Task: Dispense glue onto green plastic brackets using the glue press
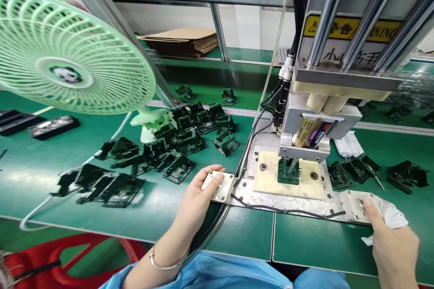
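My left hand (192, 211) wraps round a metal button block (228, 188) at the left end of a press base (264, 203), its thumb on top. At the other end, my right hand (395, 246) grips a matching button block (352, 205), thumb on the button. A crumpled white cloth (393, 215) shows beside the right thumb; those fingers are partly hidden. Between the hands, a dark green plastic part (284, 177) sits on a cream fixture plate (312, 187). The press head (305, 151) is directly above, with a rod reaching down to the part.
Several dark plastic parts (183, 137) are heaped left of the press, and more dark parts (354, 171) lie right. A green fan (111, 63) overhangs the left side. Black cables (249, 144) run beside the press. A red chair (68, 262) stands lower left.
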`<state>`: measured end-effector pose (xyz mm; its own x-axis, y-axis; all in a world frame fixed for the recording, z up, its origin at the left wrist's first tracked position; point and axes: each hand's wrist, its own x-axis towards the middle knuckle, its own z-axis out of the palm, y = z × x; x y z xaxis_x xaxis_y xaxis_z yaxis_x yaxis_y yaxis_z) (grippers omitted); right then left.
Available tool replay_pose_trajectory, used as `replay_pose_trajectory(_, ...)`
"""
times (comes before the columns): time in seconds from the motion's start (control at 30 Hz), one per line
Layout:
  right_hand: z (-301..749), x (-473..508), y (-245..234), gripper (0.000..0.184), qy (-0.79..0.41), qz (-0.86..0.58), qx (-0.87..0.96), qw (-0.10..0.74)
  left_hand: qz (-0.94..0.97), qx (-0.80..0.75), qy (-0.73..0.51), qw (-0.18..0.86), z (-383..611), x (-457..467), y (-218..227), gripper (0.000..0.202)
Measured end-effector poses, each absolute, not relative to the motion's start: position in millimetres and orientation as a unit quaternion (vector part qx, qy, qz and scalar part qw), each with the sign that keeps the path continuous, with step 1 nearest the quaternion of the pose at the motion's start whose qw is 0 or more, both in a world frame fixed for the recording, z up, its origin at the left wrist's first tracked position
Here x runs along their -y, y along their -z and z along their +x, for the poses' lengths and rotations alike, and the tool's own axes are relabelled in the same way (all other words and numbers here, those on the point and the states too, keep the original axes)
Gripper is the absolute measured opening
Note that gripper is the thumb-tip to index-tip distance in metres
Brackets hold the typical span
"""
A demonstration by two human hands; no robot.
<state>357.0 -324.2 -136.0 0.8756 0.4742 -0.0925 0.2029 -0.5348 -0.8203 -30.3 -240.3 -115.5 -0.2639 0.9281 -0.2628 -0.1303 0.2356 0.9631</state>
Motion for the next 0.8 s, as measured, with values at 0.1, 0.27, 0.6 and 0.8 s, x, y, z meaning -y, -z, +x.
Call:
replay_pose_trajectory(0.1,354.5,321.9,134.1,0.061,-0.176,-0.866,0.148,0.443,0.336,-0.604,-0.52,0.503,-31.7,239.8,116.8,0.07)
replay_pose_trajectory(0.27,353.7,320.1,137.8,0.06,-0.166,-0.856,0.175,0.457,0.342,-0.611,-0.515,0.494,-34.7,239.1,119.7,0.066)
replay_pose_trajectory(0.6,352.0,318.5,134.4,0.072,-0.18,-0.841,0.177,0.479,0.35,-0.616,-0.514,0.483,-35.3,238.0,120.9,0.062)
replay_pose_trajectory(0.8,349.1,317.8,131.1,0.072,-0.186,-0.841,0.164,0.48,0.339,-0.615,-0.515,0.49,-35.0,237.3,120.6,0.063)
